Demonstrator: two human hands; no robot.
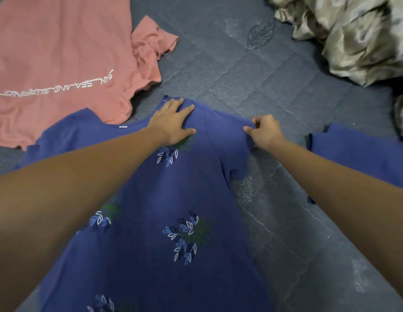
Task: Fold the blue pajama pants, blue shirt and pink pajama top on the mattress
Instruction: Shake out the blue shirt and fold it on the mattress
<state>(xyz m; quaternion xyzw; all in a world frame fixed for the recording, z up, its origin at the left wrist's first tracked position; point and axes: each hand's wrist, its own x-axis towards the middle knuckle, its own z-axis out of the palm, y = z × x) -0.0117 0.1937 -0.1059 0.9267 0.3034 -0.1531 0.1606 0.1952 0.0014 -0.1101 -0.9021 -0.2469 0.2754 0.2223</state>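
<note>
Left hand, fingers flat, presses the leaf-printed blue cotton shirt on the grey quilted mattress; right hand apparently pinches its sleeve.

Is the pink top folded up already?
No, the pink pajama top lies spread open on the mattress, its white lettering showing.

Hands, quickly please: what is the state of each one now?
Left hand: open, fingers flat, pressing on the blue shirt near its collar.
Right hand: closed, pinching the shirt's sleeve edge.
</note>
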